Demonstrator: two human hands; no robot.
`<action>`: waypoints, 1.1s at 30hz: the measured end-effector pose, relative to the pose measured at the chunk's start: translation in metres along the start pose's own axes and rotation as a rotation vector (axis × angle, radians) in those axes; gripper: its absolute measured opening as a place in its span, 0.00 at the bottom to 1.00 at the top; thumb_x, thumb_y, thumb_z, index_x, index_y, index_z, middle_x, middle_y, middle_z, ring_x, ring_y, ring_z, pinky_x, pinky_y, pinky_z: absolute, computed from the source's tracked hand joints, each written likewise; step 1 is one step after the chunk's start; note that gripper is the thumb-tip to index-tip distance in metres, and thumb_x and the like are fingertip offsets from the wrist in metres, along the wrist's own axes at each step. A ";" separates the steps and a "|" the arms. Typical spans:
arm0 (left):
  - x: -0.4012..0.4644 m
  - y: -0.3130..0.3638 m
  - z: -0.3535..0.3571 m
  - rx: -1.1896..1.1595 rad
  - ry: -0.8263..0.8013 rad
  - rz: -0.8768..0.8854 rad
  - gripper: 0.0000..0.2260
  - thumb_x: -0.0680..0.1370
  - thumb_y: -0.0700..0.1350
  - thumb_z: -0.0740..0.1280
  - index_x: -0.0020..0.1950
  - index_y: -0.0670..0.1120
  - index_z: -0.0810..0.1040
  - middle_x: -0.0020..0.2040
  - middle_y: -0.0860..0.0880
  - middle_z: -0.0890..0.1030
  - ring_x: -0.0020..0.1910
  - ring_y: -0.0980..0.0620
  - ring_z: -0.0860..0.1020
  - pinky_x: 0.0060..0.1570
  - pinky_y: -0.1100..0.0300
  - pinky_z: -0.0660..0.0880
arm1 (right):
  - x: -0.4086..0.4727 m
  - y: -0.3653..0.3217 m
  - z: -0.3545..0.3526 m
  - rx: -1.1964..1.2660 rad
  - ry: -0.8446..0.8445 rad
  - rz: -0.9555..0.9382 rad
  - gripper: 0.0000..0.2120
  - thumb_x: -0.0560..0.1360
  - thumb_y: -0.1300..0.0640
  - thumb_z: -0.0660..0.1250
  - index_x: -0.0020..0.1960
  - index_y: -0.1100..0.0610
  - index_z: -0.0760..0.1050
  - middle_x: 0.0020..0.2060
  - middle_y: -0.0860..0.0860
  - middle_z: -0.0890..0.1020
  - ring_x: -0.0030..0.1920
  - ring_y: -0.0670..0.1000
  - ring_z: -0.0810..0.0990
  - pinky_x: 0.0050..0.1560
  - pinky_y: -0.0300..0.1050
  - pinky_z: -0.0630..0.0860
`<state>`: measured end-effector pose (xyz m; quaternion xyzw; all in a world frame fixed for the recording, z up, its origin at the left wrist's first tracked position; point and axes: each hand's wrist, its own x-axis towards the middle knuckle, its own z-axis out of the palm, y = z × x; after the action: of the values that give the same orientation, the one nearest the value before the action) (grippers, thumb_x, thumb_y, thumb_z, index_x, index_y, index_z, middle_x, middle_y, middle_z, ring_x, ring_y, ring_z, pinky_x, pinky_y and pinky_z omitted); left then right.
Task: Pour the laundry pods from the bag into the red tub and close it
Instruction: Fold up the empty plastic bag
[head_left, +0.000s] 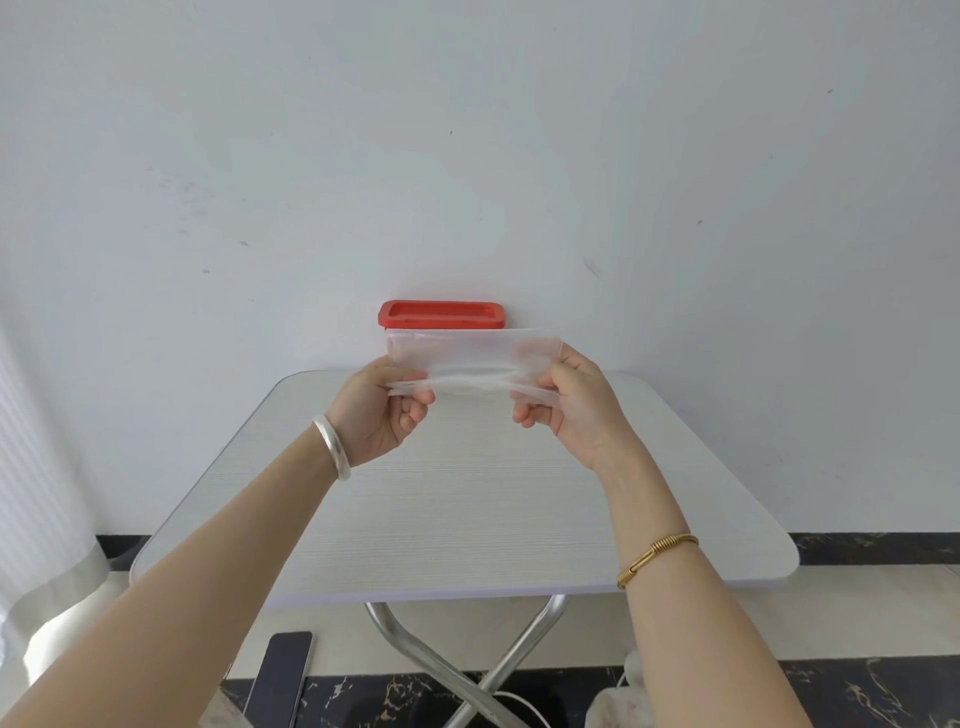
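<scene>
A clear plastic bag (470, 358) is stretched flat and level between both hands, above the far part of the table. My left hand (374, 410) pinches its left edge and my right hand (569, 402) pinches its right edge. I see no pods inside the bag. Behind it, against the wall, stands the red tub (440, 313); only its red lid and rim show above the bag, and its body is hidden.
A white folding table (467, 519) with crossed metal legs (467, 670) stands against a white wall. A dark phone (280, 675) lies low at the left below the table edge. A white curtain (47, 467) hangs at the far left.
</scene>
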<state>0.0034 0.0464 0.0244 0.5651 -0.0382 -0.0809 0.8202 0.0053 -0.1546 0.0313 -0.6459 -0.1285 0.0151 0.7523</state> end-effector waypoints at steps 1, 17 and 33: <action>0.001 0.000 0.001 -0.058 0.023 -0.001 0.12 0.78 0.36 0.52 0.38 0.45 0.70 0.19 0.51 0.75 0.15 0.58 0.70 0.13 0.70 0.64 | 0.001 0.000 0.002 0.016 -0.007 -0.006 0.21 0.73 0.74 0.48 0.45 0.58 0.76 0.27 0.57 0.77 0.21 0.51 0.77 0.23 0.38 0.72; -0.012 0.014 0.007 -0.319 -0.081 0.073 0.08 0.53 0.47 0.66 0.26 0.44 0.76 0.20 0.49 0.72 0.16 0.56 0.69 0.15 0.71 0.64 | -0.006 -0.032 0.012 0.222 -0.015 0.094 0.16 0.74 0.65 0.49 0.40 0.64 0.75 0.22 0.55 0.81 0.20 0.51 0.79 0.21 0.36 0.74; -0.015 0.002 0.036 0.370 0.099 0.181 0.04 0.78 0.36 0.59 0.48 0.40 0.73 0.37 0.41 0.77 0.21 0.58 0.76 0.24 0.68 0.74 | -0.012 -0.024 -0.007 -0.190 0.339 -0.064 0.09 0.73 0.69 0.61 0.37 0.58 0.74 0.32 0.53 0.77 0.27 0.49 0.74 0.27 0.37 0.69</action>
<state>-0.0167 0.0166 0.0394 0.7035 -0.0627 0.0292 0.7073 -0.0078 -0.1672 0.0514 -0.7028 -0.0214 -0.1301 0.6991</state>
